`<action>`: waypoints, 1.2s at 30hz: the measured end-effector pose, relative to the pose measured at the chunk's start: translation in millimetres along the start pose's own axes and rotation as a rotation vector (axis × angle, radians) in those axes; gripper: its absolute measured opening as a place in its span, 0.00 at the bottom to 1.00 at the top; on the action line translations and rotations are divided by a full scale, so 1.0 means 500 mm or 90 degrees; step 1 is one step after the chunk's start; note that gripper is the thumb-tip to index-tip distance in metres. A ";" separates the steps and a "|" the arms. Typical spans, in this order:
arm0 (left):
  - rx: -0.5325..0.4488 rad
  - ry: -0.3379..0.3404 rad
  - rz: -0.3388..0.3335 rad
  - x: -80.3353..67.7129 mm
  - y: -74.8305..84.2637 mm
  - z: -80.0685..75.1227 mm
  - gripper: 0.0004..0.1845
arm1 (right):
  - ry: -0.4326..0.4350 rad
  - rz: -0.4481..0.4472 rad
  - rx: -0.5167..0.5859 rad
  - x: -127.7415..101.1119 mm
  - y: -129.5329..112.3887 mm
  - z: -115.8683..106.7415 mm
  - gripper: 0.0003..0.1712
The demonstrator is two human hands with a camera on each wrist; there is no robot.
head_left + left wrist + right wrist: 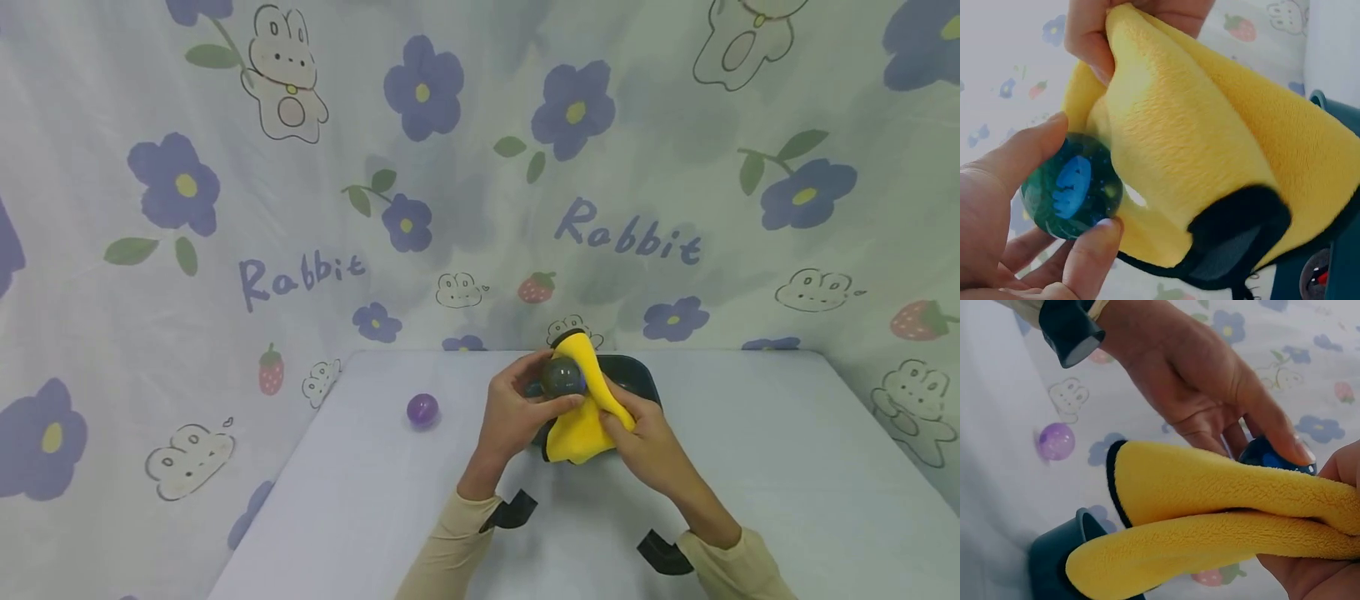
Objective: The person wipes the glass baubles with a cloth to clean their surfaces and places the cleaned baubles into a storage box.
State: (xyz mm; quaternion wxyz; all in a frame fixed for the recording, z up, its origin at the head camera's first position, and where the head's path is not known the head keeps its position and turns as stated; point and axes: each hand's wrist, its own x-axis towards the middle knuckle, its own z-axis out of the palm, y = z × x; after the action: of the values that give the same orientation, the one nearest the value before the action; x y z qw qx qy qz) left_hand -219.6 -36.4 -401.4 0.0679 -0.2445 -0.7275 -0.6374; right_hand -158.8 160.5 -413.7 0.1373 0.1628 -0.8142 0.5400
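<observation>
Translucent green ball (pixel 1072 187) (blue figure inside) against yellow cloth (pixel 1191 156).

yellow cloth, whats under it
Under the yellow cloth sits a dark bin, only its rim showing. The right hand and cloth cover its inside, so any contents cannot be seen.

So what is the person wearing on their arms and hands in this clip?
Long beige sleeves cover both arms to the wrists. Each wrist carries a dark, rounded mounted device. The left hand and right hand are bare: no gloves, and no rings visible.
</observation>
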 end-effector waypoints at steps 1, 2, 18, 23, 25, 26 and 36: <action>0.001 0.000 -0.003 0.000 -0.001 -0.001 0.34 | 0.001 0.002 -0.003 -0.001 -0.001 0.000 0.31; 0.006 0.001 -0.005 0.000 -0.002 -0.001 0.34 | 0.000 0.002 -0.006 -0.001 -0.003 0.000 0.31; 0.089 -0.026 -0.072 0.003 -0.010 -0.009 0.32 | 0.032 -0.074 -0.088 -0.014 -0.027 -0.009 0.32; 0.098 -0.062 -0.047 0.002 -0.010 -0.008 0.24 | 0.042 -0.128 -0.155 -0.011 -0.021 -0.008 0.34; 0.107 -0.075 -0.035 0.000 -0.010 -0.008 0.23 | 0.041 -0.146 -0.165 -0.010 -0.018 -0.008 0.35; 0.111 -0.081 -0.029 -0.001 -0.009 -0.007 0.22 | 0.041 -0.155 -0.169 -0.009 -0.017 -0.009 0.36; 0.097 -0.120 -0.006 -0.011 0.004 -0.003 0.25 | 0.026 -0.163 -0.168 -0.001 -0.002 -0.018 0.37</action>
State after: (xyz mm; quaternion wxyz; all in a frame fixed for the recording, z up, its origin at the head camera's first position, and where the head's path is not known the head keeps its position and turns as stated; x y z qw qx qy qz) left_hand -214.2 -39.2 -401.5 0.0145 -0.2941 -0.7781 -0.5549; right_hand -157.4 168.3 -409.6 0.2420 0.2346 -0.8476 0.4099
